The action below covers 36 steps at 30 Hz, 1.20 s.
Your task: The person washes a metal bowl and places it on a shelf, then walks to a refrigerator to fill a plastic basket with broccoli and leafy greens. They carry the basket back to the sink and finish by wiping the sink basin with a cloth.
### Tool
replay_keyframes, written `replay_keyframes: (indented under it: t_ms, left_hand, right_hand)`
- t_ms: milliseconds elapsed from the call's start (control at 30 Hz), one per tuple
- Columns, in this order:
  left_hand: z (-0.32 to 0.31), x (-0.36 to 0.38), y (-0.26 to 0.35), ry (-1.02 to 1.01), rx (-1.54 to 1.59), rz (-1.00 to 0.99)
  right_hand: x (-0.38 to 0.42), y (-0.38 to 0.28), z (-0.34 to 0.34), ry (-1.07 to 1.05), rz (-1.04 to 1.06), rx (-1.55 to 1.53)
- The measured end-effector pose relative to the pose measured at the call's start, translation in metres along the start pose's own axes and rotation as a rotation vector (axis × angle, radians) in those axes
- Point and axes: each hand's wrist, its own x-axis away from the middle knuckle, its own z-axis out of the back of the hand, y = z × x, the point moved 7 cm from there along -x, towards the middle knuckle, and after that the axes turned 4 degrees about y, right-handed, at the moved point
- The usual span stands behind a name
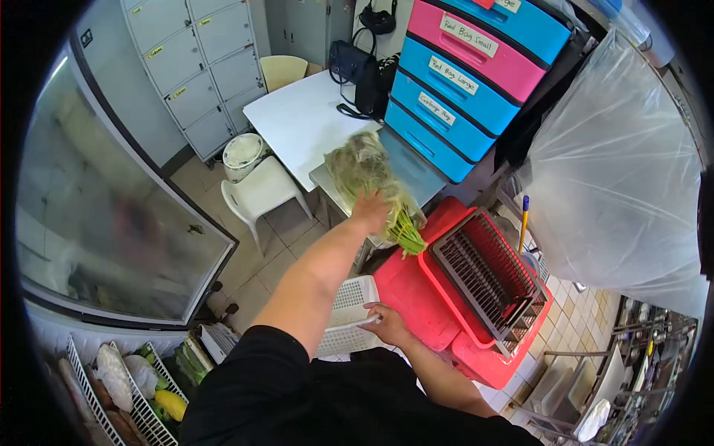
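My left hand (372, 212) is stretched forward, its fingers on a bundle of leafy greens (363, 165) in clear plastic. Both hand and bundle are somewhat blurred. Green stalks stick out of the wrap toward the red bins, and the bundle is over a metal-topped table (433, 172). Closer to my body, my right hand (388, 324) grips the rim of a white perforated plastic basket (349, 306). What I can see of the basket's inside is bare.
A red bin (405, 297) holding a dark rack (487, 275) stands right of the basket. Blue and pink drawers (454, 82) rise behind the metal table. Left are a white chair (264, 193), a white table (297, 123) and an open glass door (119, 208). Produce baskets (137, 398) sit lower left.
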Motion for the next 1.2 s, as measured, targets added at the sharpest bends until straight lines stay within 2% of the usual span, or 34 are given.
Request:
replay_keyframes:
  t_ms: [100, 133, 167, 233, 267, 333, 367, 433, 467, 533, 600, 667, 733, 800, 867, 933, 967, 1000, 1100, 1167, 1200]
  left_hand:
    - [-0.028, 0.006, 0.011, 0.062, 0.132, -0.068]
    - [-0.023, 0.019, 0.013, 0.159, 0.156, -0.111]
    - [-0.021, 0.038, 0.012, 0.148, 0.16, -0.097]
    - [0.0, 0.083, 0.001, 0.385, 0.337, -0.033]
    - [-0.008, 0.106, -0.008, 0.384, 0.342, -0.003]
    - [-0.023, 0.176, -0.045, 0.534, 0.63, 0.237]
    - [-0.033, 0.216, -0.059, 0.551, 0.626, 0.331]
    - [-0.07, 0.316, -0.087, 0.562, 0.931, 0.738]
    - [-0.089, 0.369, -0.091, 0.586, 0.93, 0.843]
    - [-0.148, 0.472, -0.099, 0.708, 0.96, 1.237]
    - [-0.204, 0.567, -0.092, 0.87, 0.892, 1.4]
    - [-0.217, 0.643, -0.056, 0.906, 0.871, 1.684]
    - [-0.241, 0.69, -0.024, 0.974, 0.975, 1.909]
    - [-0.271, 0.721, 0.004, 1.017, 1.023, 2.035]
    - [-0.314, 0.736, 0.037, 0.95, 1.054, 2.192]
    - [-0.348, 0.738, 0.072, 0.935, 1.029, 2.23]
    - [-0.341, 0.732, 0.07, 0.953, 0.997, 2.225]
    - [-0.339, 0.724, 0.076, 0.863, 1.024, 2.275]
    - [-0.343, 0.712, 0.069, 0.893, 1.027, 2.3]
    - [-0.344, 0.718, 0.051, 0.86, 0.986, 2.288]
    - [-0.349, 0.725, 0.041, 0.986, 0.887, 2.252]
  right_hand:
    - [0.004, 0.007, 0.008, 0.036, -0.038, -0.021]
    - [0.006, 0.01, 0.007, 0.022, -0.047, -0.026]
    - [0.005, 0.012, 0.007, 0.04, -0.04, -0.059]
    - [0.0, 0.01, 0.006, 0.04, -0.032, -0.092]
    - [-0.004, 0.007, 0.007, 0.043, -0.031, -0.08]
    - [-0.01, 0.008, 0.0, 0.031, 0.0, -0.071]
    - [-0.017, 0.017, -0.008, 0.015, 0.022, -0.071]
    - [-0.03, 0.024, -0.022, -0.062, 0.033, -0.078]
    - [-0.037, 0.023, -0.03, -0.104, 0.02, -0.075]
    - [-0.052, 0.006, -0.046, -0.167, 0.081, 0.033]
    - [-0.061, -0.012, -0.07, -0.258, 0.103, 0.088]
    - [-0.064, -0.03, -0.095, -0.332, 0.178, 0.159]
    - [-0.07, -0.039, -0.125, -0.4, 0.232, 0.224]
    - [-0.073, -0.048, -0.161, -0.472, 0.265, 0.241]
    - [-0.079, -0.046, -0.2, -0.544, 0.264, 0.279]
    - [-0.082, -0.032, -0.241, -0.611, 0.228, 0.301]
    - [-0.083, -0.02, -0.263, -0.637, 0.224, 0.299]
    - [-0.086, -0.007, -0.284, -0.62, 0.219, 0.283]
    - [-0.099, 0.043, -0.351, -0.632, 0.19, 0.243]
    - [-0.097, 0.071, -0.388, -0.562, 0.277, 0.184]
    - [-0.093, 0.085, -0.404, -0.567, 0.304, 0.114]
